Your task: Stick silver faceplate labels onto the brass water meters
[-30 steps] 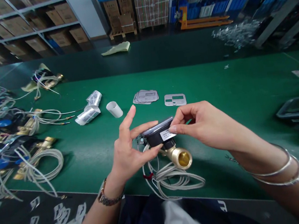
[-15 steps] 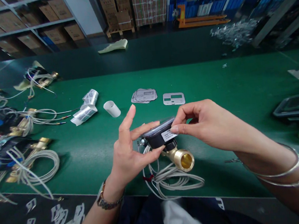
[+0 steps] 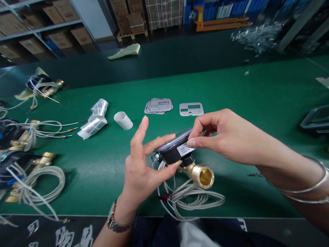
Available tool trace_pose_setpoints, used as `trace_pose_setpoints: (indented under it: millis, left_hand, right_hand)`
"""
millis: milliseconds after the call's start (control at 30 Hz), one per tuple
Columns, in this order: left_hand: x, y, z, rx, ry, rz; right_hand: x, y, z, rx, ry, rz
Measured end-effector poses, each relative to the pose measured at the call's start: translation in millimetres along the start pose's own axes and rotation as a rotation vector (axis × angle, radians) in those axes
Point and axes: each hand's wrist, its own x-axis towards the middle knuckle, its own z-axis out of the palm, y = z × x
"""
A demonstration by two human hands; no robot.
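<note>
A water meter with a black head (image 3: 173, 152) and a brass fitting (image 3: 201, 174) is held up over the green table (image 3: 239, 103). My left hand (image 3: 141, 169) grips the black head between thumb and fingers, forefinger raised. My right hand (image 3: 225, 138) pinches the edge of a small white label (image 3: 185, 149) stuck on the side of the head. The meter's white cable (image 3: 191, 199) lies coiled on the table below it.
Grey faceplates (image 3: 158, 105) (image 3: 191, 109) lie beyond my hands, next to a white tube (image 3: 123, 120) and rolled label strips (image 3: 94, 121). Several meters with cables (image 3: 17, 164) crowd the left side. A black meter housing (image 3: 327, 120) sits at the right. Shelves with boxes stand behind.
Hardly anything differs. The meter and both hands stay in place; my right fingers have shifted slightly along the white label.
</note>
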Motion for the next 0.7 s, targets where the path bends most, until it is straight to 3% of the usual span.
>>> trace_pose_setpoints:
  millis: [300, 500, 600, 700]
  left_hand:
    - [0.4, 1.4, 0.3, -0.004, 0.004, 0.027]
    - [2.2, 3.3, 0.8, 0.02, 0.006, 0.089]
    - [10.3, 9.6, -0.1, 0.029, -0.056, 0.133]
    - [28.8, 22.1, 8.8, 0.141, -0.145, 0.096]
  right_hand:
    - [-2.2, -0.2, 3.0, -0.092, 0.038, -0.026]
    - [-13.9, -7.0, 10.9, -0.514, 0.185, -0.174]
    - [-9.8, 3.3, -1.6, -0.738, 0.288, -0.121]
    - [5.9, 30.2, -27.6, -0.677, 0.328, 0.006]
